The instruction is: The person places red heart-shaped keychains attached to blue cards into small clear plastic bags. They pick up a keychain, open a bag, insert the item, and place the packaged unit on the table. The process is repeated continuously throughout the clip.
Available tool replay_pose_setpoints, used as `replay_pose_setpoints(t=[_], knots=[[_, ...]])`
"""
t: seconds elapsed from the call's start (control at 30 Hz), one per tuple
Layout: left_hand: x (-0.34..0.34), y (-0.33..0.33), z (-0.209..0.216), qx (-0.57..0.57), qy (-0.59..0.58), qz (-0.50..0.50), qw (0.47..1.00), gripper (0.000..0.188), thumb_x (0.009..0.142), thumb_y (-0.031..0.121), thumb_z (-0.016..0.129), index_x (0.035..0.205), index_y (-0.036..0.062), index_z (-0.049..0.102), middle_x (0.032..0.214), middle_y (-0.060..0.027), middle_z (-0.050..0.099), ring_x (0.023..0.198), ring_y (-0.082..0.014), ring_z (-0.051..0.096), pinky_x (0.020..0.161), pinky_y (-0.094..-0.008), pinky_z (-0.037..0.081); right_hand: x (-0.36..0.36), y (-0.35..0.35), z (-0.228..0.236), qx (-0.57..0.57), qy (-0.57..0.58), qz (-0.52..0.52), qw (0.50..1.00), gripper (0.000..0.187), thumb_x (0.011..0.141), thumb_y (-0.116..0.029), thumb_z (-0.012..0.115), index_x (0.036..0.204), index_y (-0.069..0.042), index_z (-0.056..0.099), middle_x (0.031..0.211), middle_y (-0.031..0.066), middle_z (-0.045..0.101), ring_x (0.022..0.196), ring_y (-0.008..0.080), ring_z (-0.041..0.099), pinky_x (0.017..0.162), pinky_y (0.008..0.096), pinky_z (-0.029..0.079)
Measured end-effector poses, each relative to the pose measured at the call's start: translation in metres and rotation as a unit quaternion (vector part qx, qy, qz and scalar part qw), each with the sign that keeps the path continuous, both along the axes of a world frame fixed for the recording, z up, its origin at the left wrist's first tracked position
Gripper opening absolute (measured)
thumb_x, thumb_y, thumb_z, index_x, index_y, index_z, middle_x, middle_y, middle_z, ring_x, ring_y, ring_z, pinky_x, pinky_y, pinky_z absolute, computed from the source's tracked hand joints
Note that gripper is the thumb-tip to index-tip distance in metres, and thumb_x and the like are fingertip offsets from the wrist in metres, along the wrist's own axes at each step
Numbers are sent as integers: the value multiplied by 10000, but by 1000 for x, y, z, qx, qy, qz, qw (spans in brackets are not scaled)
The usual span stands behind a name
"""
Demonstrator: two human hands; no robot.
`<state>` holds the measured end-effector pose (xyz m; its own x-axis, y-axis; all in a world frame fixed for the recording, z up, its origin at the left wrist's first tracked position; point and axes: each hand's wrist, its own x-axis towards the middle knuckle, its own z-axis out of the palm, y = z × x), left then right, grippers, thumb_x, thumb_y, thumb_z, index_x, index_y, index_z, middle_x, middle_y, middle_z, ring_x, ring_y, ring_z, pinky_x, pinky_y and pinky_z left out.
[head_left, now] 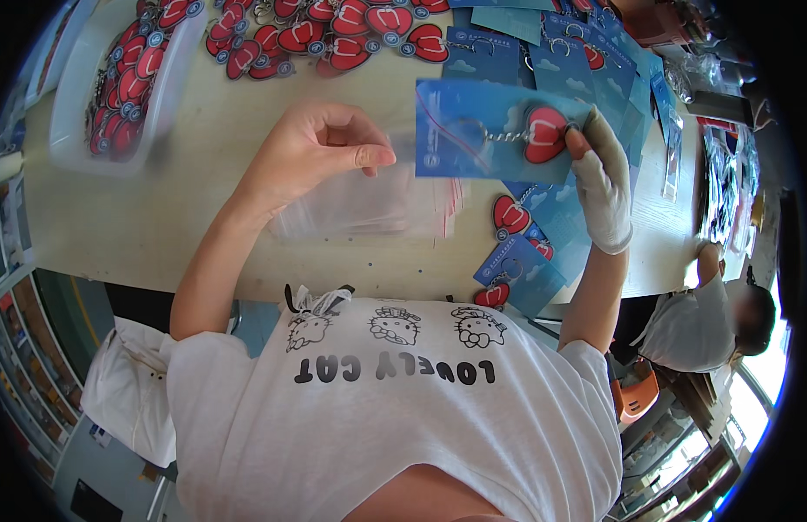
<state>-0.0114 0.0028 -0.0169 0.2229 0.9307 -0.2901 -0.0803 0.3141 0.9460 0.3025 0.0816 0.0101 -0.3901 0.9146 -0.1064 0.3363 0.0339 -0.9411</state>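
My right hand (pixel 602 178), in a white glove with the thumb tip bare, pinches the right end of a bagged keychain card (pixel 456 130). This is a blue card in a clear zip bag with a red seal line at its left end. A red bow-shaped charm (pixel 545 135) with a metal chain lies on the card. My bare left hand (pixel 325 152) is left of it, fingers curled and thumb against the fingertips. Whether it pinches anything clear I cannot make out. Below it, a stack of clear zip bags (pixel 360 204) lies on the table.
A clear plastic bin (pixel 69 130) of red keychains stands at the left. More red keychains (pixel 347 39) are heaped at the back, beside blue cards (pixel 495 65). Further carded keychains (pixel 516 261) lie near the table's front edge (pixel 403 283). Another person (pixel 695 326) sits at the right.
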Motion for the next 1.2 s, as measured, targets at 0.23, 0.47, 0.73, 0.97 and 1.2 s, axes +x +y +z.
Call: replay_pose_setpoints(t=[0.23, 0.47, 0.73, 0.97, 1.2], knots=[[7, 6, -1, 19, 51, -30, 998, 77, 808, 67, 713, 802, 9, 663, 748, -47, 665, 677, -109, 644, 614, -223, 478, 15, 19, 21, -13, -58, 122, 991, 482, 866, -70, 459, 1333, 45, 428, 970, 29, 566, 780, 74, 451, 716, 213, 408], [15, 13, 9, 12, 22, -48, 999, 93, 817, 90, 716, 824, 8, 672, 739, -47, 678, 659, -97, 652, 584, -198, 454, 7, 23, 43, -40, -137, 142, 980, 443, 858, -38, 466, 1294, 41, 460, 879, 5, 559, 703, 65, 421, 639, 206, 391], [30, 18, 5, 60, 30, -73, 995, 133, 804, 77, 729, 882, -9, 664, 819, -50, 695, 762, -57, 634, 664, -189, 488, -32, 9, 5, -84, -31, 196, 976, 479, 834, 3, 533, 1297, 76, 435, 965, 67, 634, 922, 104, 591, 782, 239, 482], [26, 22, 8, 52, 26, -35, 998, 154, 795, 79, 739, 900, -7, 667, 832, -52, 696, 756, -61, 634, 688, -195, 495, -57, -13, 31, -80, -8, -3, 997, 208, 769, 96, 529, 953, 84, 625, 859, 73, 663, 793, 103, 643, 680, 215, 493], [39, 28, 11, 100, 55, -79, 990, 155, 792, 57, 733, 878, -37, 645, 810, -52, 687, 745, -66, 627, 684, -204, 496, -48, -13, 25, -13, -71, 137, 988, 153, 784, 48, 571, 908, 43, 661, 868, 54, 653, 734, 75, 563, 682, 219, 462]])
